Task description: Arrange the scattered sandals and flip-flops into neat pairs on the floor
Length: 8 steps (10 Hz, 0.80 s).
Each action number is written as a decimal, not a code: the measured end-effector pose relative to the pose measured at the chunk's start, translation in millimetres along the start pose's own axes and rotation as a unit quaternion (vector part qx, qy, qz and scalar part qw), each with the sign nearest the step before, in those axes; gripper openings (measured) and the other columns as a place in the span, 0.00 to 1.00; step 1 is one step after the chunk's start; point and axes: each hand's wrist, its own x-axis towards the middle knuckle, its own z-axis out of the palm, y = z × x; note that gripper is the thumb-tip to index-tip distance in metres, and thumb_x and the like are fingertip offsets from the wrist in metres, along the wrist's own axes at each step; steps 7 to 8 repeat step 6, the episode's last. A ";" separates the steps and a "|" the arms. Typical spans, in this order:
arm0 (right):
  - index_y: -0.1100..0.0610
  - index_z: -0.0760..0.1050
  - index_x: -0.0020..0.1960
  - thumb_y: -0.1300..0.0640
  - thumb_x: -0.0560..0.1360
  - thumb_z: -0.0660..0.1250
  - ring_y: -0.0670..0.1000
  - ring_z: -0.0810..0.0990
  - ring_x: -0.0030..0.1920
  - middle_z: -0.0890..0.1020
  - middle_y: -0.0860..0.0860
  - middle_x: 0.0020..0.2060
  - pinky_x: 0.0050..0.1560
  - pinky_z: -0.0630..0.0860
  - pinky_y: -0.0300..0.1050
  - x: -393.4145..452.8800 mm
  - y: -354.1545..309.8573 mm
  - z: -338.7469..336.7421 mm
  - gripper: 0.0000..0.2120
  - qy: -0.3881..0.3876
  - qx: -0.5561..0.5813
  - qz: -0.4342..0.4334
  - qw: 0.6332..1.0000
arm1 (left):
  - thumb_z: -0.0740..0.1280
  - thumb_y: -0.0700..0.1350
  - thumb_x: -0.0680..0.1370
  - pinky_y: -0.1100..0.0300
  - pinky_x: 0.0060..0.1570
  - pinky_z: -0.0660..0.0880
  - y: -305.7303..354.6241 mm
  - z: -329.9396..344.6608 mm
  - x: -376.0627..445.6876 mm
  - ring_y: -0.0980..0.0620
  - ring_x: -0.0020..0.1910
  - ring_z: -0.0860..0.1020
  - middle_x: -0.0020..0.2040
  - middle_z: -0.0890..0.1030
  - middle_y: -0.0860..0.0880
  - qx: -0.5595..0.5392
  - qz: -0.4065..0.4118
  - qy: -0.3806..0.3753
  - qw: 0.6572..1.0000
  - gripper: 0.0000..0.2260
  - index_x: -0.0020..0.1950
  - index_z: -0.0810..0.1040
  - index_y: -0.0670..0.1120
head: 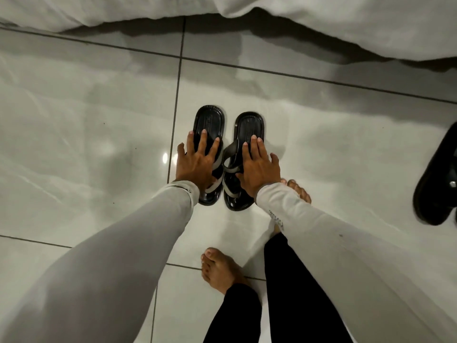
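A glossy white tiled floor with dark grout lines fills most of the view, and rumpled white bedding hangs over its far edge, casting a shadow on the tiles. Two arms in pale grey-white sleeves reach down from the near corners toward the middle of the floor. Between them stand legs in black trousers, with one bare foot planted on the near tiles and the toes of the other showing just beside the right wrist.

At the right edge lies a separate black sandal, partly cut off by the frame and well apart from the others.

In the centre, two black flip-flops with grey straps lie side by side on the floor, nearly parallel and just apart, heels pointing toward the bedding. The left flip-flop sits slightly farther forward than the right flip-flop.

The left hand rests flat on the left one, fingers spread wide, not gripping. The right hand lies flat on the right one, fingers together and extended, likewise pressing rather than grasping.
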 end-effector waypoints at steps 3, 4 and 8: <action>0.57 0.48 0.81 0.46 0.77 0.64 0.57 0.46 0.82 0.46 0.57 0.82 0.77 0.58 0.60 24.1 35.0 -35.5 0.41 0.002 -0.002 -0.018 1.000 | 0.68 0.65 0.72 0.37 0.73 0.59 8.3 -32.5 32.6 0.34 0.79 0.50 0.81 0.49 0.40 0.008 0.007 0.002 1.000 0.47 0.81 0.46 0.52; 0.58 0.48 0.81 0.46 0.77 0.64 0.57 0.47 0.82 0.47 0.58 0.82 0.77 0.59 0.60 28.4 39.4 -43.6 0.40 -0.002 -0.002 -0.018 1.000 | 0.68 0.66 0.72 0.37 0.73 0.59 9.5 -38.7 36.3 0.34 0.78 0.51 0.81 0.50 0.40 0.014 0.009 0.000 1.000 0.46 0.81 0.47 0.52; 0.55 0.48 0.81 0.46 0.79 0.62 0.59 0.48 0.82 0.49 0.59 0.82 0.77 0.54 0.64 11.6 50.0 -57.9 0.37 0.031 -0.015 -0.016 0.999 | 0.66 0.66 0.73 0.37 0.73 0.57 18.2 -61.7 21.7 0.36 0.79 0.51 0.81 0.51 0.39 0.013 0.011 0.026 1.000 0.45 0.81 0.47 0.51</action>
